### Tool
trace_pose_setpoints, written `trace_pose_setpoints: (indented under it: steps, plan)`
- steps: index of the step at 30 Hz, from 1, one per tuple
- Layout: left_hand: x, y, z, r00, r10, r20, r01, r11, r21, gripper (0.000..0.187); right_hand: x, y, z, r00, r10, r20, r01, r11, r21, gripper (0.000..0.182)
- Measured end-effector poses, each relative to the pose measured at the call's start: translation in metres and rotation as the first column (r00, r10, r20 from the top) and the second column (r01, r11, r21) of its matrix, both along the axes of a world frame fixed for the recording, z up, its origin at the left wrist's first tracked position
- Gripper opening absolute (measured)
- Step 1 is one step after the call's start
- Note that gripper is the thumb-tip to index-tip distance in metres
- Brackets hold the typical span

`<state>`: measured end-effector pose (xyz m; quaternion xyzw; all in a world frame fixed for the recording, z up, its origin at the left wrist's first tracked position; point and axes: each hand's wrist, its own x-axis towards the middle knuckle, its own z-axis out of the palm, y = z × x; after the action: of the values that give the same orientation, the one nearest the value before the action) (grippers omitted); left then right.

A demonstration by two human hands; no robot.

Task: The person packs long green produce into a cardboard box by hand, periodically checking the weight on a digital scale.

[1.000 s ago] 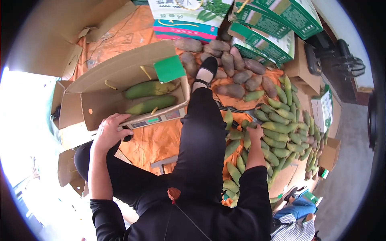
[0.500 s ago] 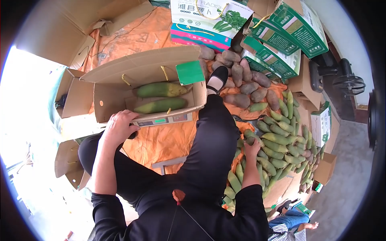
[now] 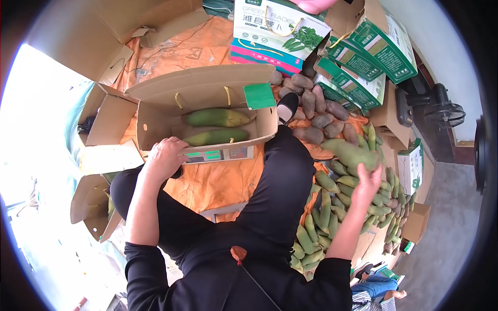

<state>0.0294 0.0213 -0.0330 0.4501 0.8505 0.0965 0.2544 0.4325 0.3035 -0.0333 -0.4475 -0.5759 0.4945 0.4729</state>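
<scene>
An open cardboard box (image 3: 207,80) rests on a scale (image 3: 223,155) with lit green displays. Two green radishes (image 3: 219,117) lie inside it, side by side. My left hand (image 3: 168,155) is at the box's near left corner, its fingers closed over the edge. On the right, my right hand (image 3: 367,181) grips the end of a large green radish (image 3: 348,154), slightly blurred, above the pile. Beneath and around it spreads a pile of green radishes (image 3: 326,207).
Brownish-red radishes (image 3: 322,121) lie beyond my foot. Printed cartons (image 3: 378,46) stand at the upper right near a black fan (image 3: 443,111). Open boxes (image 3: 111,119) sit at the left. Another person's hand (image 3: 398,294) shows at the lower right.
My right hand has risen from the pile and moved right, now with a large radish in it. My left hand has stayed at the box's corner. The whole view has shifted slightly.
</scene>
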Motion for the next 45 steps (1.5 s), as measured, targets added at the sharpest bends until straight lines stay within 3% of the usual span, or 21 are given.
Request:
trace_pose_setpoints:
  steps: [3, 5, 6, 8, 12, 14, 16, 20, 24, 26, 28, 30, 32, 33, 35, 37, 39, 42, 44, 45]
  plan:
    - [-0.001, -0.003, -0.005, 1.000, -0.005, -0.009, 0.005, 1.000, -0.005, 0.031, -0.041, -0.004, 0.062, 0.985, 0.145, -0.098, -0.133, 0.984, 0.122, 0.061]
    - [-0.001, -0.004, -0.005, 1.000, -0.016, -0.021, 0.016, 1.000, -0.013, 0.031, -0.075, -0.012, 0.094, 0.879, 0.360, -0.313, -0.317, 0.931, 0.183, 0.062]
    - [0.000, -0.003, -0.004, 0.999, -0.027, -0.020, 0.027, 1.000, -0.009, 0.031, -0.094, -0.015, 0.102, 0.878, 0.362, -0.313, -0.319, 0.930, 0.182, 0.062]
    - [0.000, -0.002, -0.003, 0.999, -0.042, -0.019, 0.041, 0.999, -0.004, 0.031, -0.133, -0.023, 0.111, 0.782, 0.532, -0.325, -0.494, 0.847, 0.199, 0.063]
    - [0.001, -0.001, -0.004, 0.998, -0.065, -0.017, 0.065, 0.998, -0.018, 0.032, -0.216, -0.050, 0.101, 0.647, 0.753, -0.121, -0.749, 0.657, 0.081, 0.055]
    - [0.001, 0.000, -0.001, 0.998, -0.069, -0.008, 0.069, 0.997, -0.026, 0.032, -0.254, -0.064, 0.084, 0.647, 0.750, 0.135, -0.759, 0.617, 0.206, 0.048]
    - [0.003, 0.001, 0.001, 0.999, -0.048, 0.006, 0.048, 0.998, -0.034, 0.033, -0.287, -0.072, 0.058, 0.653, 0.642, 0.401, -0.754, 0.503, 0.422, 0.046]
    - [0.002, 0.001, -0.003, 0.998, -0.059, 0.000, 0.059, 0.998, 0.006, 0.033, -0.326, -0.094, 0.034, 0.413, 0.541, 0.733, -0.885, 0.428, 0.182, 0.049]
    - [0.002, -0.001, -0.003, 0.997, -0.078, 0.024, 0.076, 0.994, 0.078, 0.030, -0.318, -0.083, 0.043, 0.553, 0.579, 0.600, -0.829, 0.453, 0.327, 0.046]
    - [0.003, 0.000, -0.003, 0.996, -0.085, 0.028, 0.082, 0.994, 0.074, 0.031, -0.295, -0.060, 0.060, 0.481, 0.756, 0.444, -0.864, 0.495, 0.093, 0.046]
    - [0.004, 0.001, -0.002, 0.995, -0.094, 0.029, 0.091, 0.993, 0.070, 0.032, -0.262, -0.036, 0.061, 0.567, 0.751, 0.337, -0.816, 0.568, 0.108, 0.036]
    - [0.005, 0.002, -0.003, 0.995, -0.083, 0.051, 0.083, 0.996, -0.009, 0.038, -0.223, -0.011, 0.057, 0.671, 0.704, 0.232, -0.732, 0.679, 0.055, 0.028]
    - [0.007, 0.004, -0.005, 0.991, -0.131, 0.020, 0.130, 0.991, 0.023, 0.040, -0.181, 0.015, 0.029, 0.779, 0.584, 0.229, -0.611, 0.789, 0.065, 0.028]
    - [0.007, 0.005, -0.005, 0.992, -0.127, 0.014, 0.126, 0.991, 0.038, 0.041, -0.159, 0.023, 0.016, 0.819, 0.545, 0.183, -0.550, 0.835, -0.026, 0.029]
    - [0.008, 0.009, -0.002, 0.994, -0.110, 0.010, 0.110, 0.994, 0.017, 0.042, -0.117, 0.033, -0.031, 0.878, 0.340, 0.338, -0.351, 0.936, -0.030, 0.030]
    - [0.009, 0.010, -0.003, 0.993, -0.114, 0.012, 0.114, 0.993, 0.015, 0.043, -0.073, 0.029, -0.089, 0.862, 0.251, 0.441, -0.245, 0.967, -0.072, 0.032]
    - [0.009, 0.011, -0.004, 0.994, -0.113, 0.010, 0.113, 0.994, 0.010, 0.044, -0.033, 0.015, -0.140, 0.728, 0.281, 0.626, -0.219, 0.960, -0.177, 0.032]
    - [0.010, 0.014, -0.004, 0.995, -0.103, 0.016, 0.103, 0.995, -0.015, 0.047, 0.010, -0.018, -0.221, 0.642, 0.241, 0.727, -0.093, 0.967, -0.238, 0.032]
    - [0.011, 0.016, -0.001, 0.997, -0.077, 0.019, 0.077, 0.996, -0.035, 0.046, 0.029, -0.042, -0.240, 0.292, 0.287, 0.912, -0.124, 0.957, -0.261, 0.039]
    - [0.011, 0.017, -0.003, 0.997, -0.076, 0.017, 0.076, 0.996, -0.041, 0.046, 0.034, -0.052, -0.245, 0.294, 0.293, 0.910, -0.126, 0.956, -0.267, 0.039]
